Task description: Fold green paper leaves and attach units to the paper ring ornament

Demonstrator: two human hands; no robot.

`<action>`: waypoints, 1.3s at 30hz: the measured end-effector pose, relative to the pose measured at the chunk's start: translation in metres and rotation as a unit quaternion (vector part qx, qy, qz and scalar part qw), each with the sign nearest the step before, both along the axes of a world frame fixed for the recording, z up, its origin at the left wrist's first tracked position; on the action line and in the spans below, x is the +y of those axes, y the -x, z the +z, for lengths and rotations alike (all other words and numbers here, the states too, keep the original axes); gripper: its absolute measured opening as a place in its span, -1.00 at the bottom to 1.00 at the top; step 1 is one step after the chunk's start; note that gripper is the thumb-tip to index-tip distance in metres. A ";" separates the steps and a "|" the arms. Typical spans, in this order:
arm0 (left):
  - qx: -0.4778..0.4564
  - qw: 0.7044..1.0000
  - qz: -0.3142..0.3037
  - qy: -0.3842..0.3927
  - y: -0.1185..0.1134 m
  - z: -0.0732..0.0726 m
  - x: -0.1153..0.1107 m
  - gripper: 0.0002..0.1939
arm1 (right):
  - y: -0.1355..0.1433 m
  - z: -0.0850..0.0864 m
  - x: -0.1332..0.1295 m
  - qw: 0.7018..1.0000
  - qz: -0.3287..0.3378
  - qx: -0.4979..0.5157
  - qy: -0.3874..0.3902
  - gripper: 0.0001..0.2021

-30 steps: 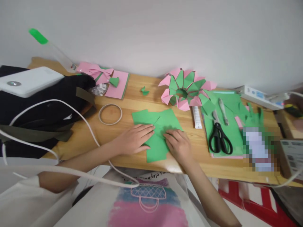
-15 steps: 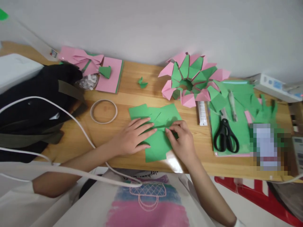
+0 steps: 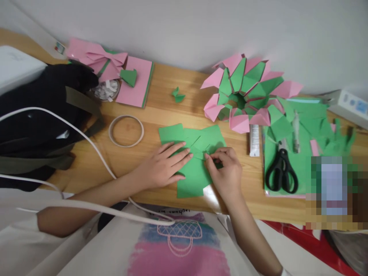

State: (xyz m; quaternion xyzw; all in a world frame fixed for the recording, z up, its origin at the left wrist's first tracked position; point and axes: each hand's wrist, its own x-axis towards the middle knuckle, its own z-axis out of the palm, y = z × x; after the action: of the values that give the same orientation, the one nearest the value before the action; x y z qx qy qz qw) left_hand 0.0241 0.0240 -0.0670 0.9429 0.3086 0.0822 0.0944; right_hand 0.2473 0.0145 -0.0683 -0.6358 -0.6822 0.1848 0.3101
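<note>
My left hand (image 3: 169, 165) lies flat with fingers a little apart, its fingertips on the left part of a green paper sheet (image 3: 192, 180). On the sheet's right side my right hand (image 3: 225, 166) is closed in a pinch, thumb against forefinger, at a crease or narrow edge of the green paper. The sheet has an uneven outline, with corners sticking out and thin crease or slit lines across its upper half. Part of the right edge is hidden beneath my right hand.
A pink and green folded-paper ring (image 3: 238, 96) stands behind, near a white tube (image 3: 254, 141). Black-handled scissors (image 3: 283, 172) lie on green sheets at right. A tape roll (image 3: 110, 132) and small green folded piece (image 3: 178, 95) lie left and behind. A white cable (image 3: 94, 151) crosses my left forearm.
The dark gap along the crease between my hands has narrowed to a thin line. Both hands keep nearly the same place on the paper. The camera view has shifted slightly.
</note>
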 end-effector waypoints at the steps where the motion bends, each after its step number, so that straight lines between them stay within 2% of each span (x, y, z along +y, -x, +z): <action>1: 0.003 1.000 0.001 -0.002 0.000 0.000 0.000 -0.43 | 0.000 0.000 0.000 1.000 0.000 0.000 0.000 -0.80; 11: 0.015 1.000 0.005 -0.010 -0.004 0.004 -0.001 -0.45 | 0.000 0.000 -0.001 1.000 0.002 -0.007 0.000 -0.82; 18: 0.033 0.996 0.084 -0.006 -0.023 0.010 -0.016 -0.35 | 0.001 -0.001 -0.003 1.000 -0.001 -0.010 -0.007 -0.84; 21: 0.043 0.994 0.099 -0.013 -0.029 0.009 -0.020 -0.30 | 0.002 -0.001 -0.004 1.000 -0.002 -0.012 -0.009 -0.84; 35: 0.046 0.994 0.093 -0.026 -0.030 0.007 -0.019 -0.30 | 0.005 -0.003 -0.004 0.999 -0.010 -0.043 -0.029 -0.80; 39: 0.049 0.994 0.096 -0.027 -0.030 0.008 -0.019 -0.30 | 0.005 -0.001 -0.007 0.998 -0.011 -0.052 -0.046 -0.88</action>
State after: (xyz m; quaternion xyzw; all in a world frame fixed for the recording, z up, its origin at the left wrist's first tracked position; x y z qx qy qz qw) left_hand 0.0541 0.0047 -0.0593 0.9142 0.3993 0.0526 0.0451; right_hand 0.2424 0.0079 -0.0693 -0.6375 -0.6978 0.1167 0.3049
